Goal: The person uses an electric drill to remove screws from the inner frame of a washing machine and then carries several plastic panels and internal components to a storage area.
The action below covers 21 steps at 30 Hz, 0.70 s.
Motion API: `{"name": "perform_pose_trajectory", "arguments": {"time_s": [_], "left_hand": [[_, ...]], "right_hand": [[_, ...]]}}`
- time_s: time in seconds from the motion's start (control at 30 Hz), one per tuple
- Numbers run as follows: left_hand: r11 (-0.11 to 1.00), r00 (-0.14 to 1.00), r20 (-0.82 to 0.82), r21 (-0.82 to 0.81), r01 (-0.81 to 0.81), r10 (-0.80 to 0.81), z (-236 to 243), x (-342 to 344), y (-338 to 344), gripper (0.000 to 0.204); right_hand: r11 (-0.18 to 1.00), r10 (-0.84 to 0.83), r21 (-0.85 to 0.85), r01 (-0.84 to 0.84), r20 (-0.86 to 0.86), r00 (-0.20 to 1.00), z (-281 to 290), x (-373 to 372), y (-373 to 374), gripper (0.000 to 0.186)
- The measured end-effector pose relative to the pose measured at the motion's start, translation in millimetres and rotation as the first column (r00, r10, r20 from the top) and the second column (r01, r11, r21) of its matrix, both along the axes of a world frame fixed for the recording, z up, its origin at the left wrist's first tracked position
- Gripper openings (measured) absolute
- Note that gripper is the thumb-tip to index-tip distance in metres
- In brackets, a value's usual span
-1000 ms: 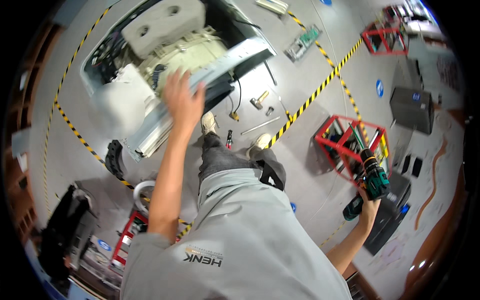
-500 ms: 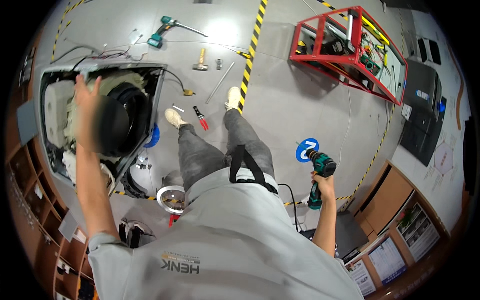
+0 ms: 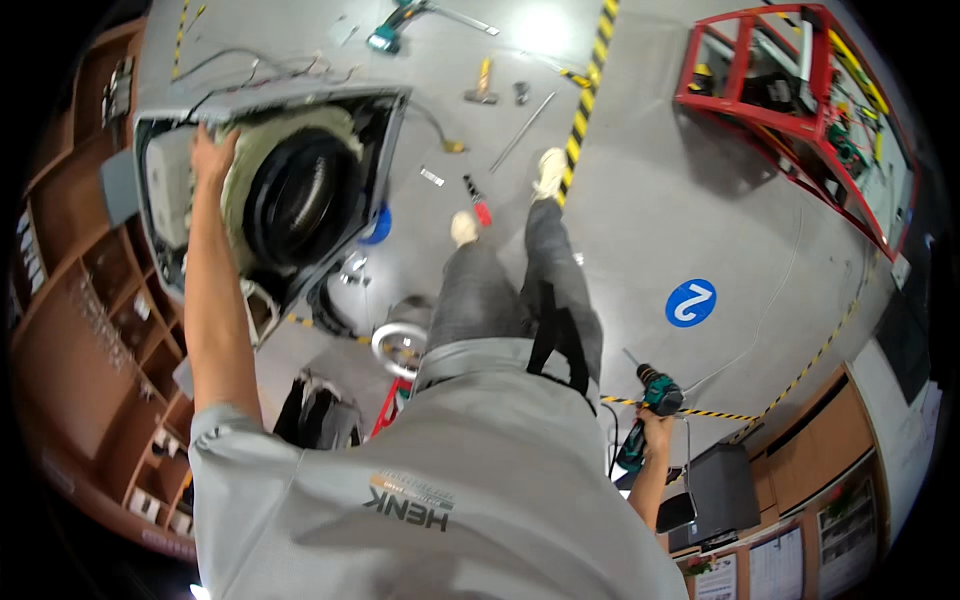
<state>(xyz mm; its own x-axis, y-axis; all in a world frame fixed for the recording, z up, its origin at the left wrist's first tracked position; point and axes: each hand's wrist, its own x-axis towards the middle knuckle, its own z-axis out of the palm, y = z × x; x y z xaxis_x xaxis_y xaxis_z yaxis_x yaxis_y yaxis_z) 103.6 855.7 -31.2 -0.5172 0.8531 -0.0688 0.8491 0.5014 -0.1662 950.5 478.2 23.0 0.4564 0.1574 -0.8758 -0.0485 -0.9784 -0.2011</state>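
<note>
A washing machine (image 3: 398, 108) with its front off stands at the left, showing a black rubber door seal (image 3: 252, 222) around the metal drum (image 3: 306, 195). My left hand (image 3: 212, 152) reaches inside the cabinet, fingers apart, at the upper end of a pale block (image 3: 168, 188) beside the tub. Whether it presses on the block or only rests there I cannot tell. Low on the right, my right hand (image 3: 655, 432) is wrapped round the grip of a green and black cordless drill (image 3: 658, 392), whose bit points up and to the left.
On the floor ahead lie a second cordless tool (image 3: 385, 38), a hammer (image 3: 481, 85), a metal rod (image 3: 522, 132) and red-handled pliers (image 3: 478, 202). A red-framed tool cart (image 3: 745, 108) stands far right. A round door ring (image 3: 399, 348) is near my legs; wooden shelves (image 3: 105, 330) line the left.
My view has shifted, so the floor and washing machine sit further right in the picture. The drill is lower now. My left hand remains inside the cabinet, and the drum now shows clearly.
</note>
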Motion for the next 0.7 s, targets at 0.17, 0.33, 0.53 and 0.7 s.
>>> {"name": "perform_pose_trajectory", "arguments": {"time_s": [0.17, 0.33, 0.53, 0.7], "left_hand": [[0.990, 0.990, 0.090, 0.098, 0.103, -0.112, -12, -13, -21, 0.079], [0.993, 0.996, 0.080, 0.118, 0.017, -0.026, -25, -13, -15, 0.086], [0.967, 0.992, 0.050, -0.231, -0.104, 0.119, 1, -20, 13, 0.090], [0.945, 0.924, -0.271, -0.110, -0.308, 0.270, 20, 94, 47, 0.071]], "right_hand": [[0.999, 0.024, -0.050, -0.020, 0.070, 0.997, 7, -13, -39, 0.013], [0.996, -0.056, -0.073, 0.057, 0.013, 0.998, 1, -21, -47, 0.014], [0.993, 0.091, -0.081, -0.086, 0.056, 0.994, -4, -22, -28, 0.018], [0.977, 0.181, -0.150, -0.151, 0.210, 0.961, -16, 9, -25, 0.022]]}}
